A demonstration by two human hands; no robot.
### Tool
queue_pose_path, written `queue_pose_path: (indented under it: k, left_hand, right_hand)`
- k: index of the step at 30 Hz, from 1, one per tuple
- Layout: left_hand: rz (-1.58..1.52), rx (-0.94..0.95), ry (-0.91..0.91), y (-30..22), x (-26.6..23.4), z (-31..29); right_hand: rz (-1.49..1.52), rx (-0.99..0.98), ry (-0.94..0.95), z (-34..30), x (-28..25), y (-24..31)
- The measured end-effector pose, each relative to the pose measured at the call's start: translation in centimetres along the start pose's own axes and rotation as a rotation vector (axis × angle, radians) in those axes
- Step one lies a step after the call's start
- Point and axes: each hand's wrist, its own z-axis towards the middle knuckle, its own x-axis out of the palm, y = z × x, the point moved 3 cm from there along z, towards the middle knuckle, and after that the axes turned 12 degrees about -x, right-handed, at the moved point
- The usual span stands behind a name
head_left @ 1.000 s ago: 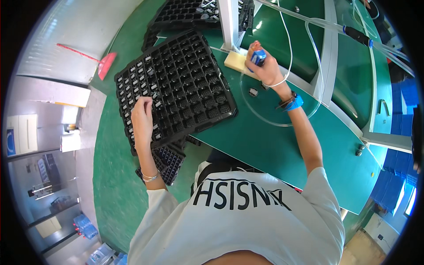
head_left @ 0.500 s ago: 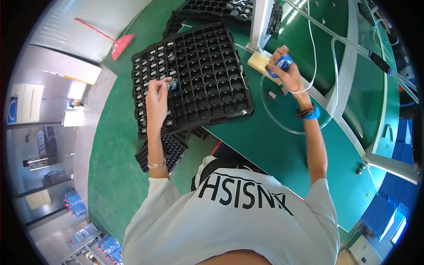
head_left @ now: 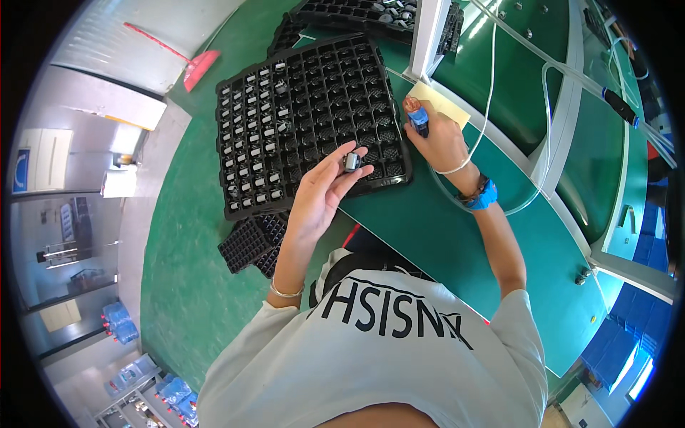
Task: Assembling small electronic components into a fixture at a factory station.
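Over the near right corner of a black compartment tray (head_left: 342, 187), my left hand (head_left: 317, 196) holds a small silvery, cylinder-shaped metal part (head_left: 352, 162) between its fingertips. Similar pale metal parts (head_left: 246, 158) stand in the tray's left columns, while many pockets to the right hold none. My right hand (head_left: 446, 145) is wrapped round a blue hand tool (head_left: 418, 123) with a copper-coloured end; its exact kind is unclear. The tool is to the right of the tray, beside a yellow block (head_left: 446, 105).
The tray overhangs the left edge of a green table (head_left: 428, 235). Smaller black trays (head_left: 246, 246) lie below it. Another tray with loose parts (head_left: 392, 16) is at the back. A white post (head_left: 428, 36) and a clear hose (head_left: 546, 143) are near my right arm.
My left hand has moved right from the tray's middle to its near right corner, with a metal part in its fingers. My right hand has shifted left with the blue tool, which has turned.
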Motion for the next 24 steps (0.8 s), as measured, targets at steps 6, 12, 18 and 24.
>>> queue_pose_path:
  k: [6, 12, 18, 24]
  left_hand:
    - [0.073, 0.052, -0.022, 0.1, 1.2, 0.3]
    - [0.254, 0.272, 0.025, 0.0, 2.7, 0.4]
    - [0.304, 0.425, 0.015, -0.5, 4.6, 0.7]
    - [0.438, 0.534, -0.006, -0.8, 5.2, 0.7]
  right_hand:
    - [-0.015, -0.042, -0.041, -0.1, -0.6, 0.5]
    - [1.414, 0.548, -0.127, -0.9, -1.2, 1.6]
    - [1.545, 0.517, 0.063, -1.7, -2.6, 5.7]
    - [1.444, 0.491, 0.134, -2.2, -2.8, 6.4]
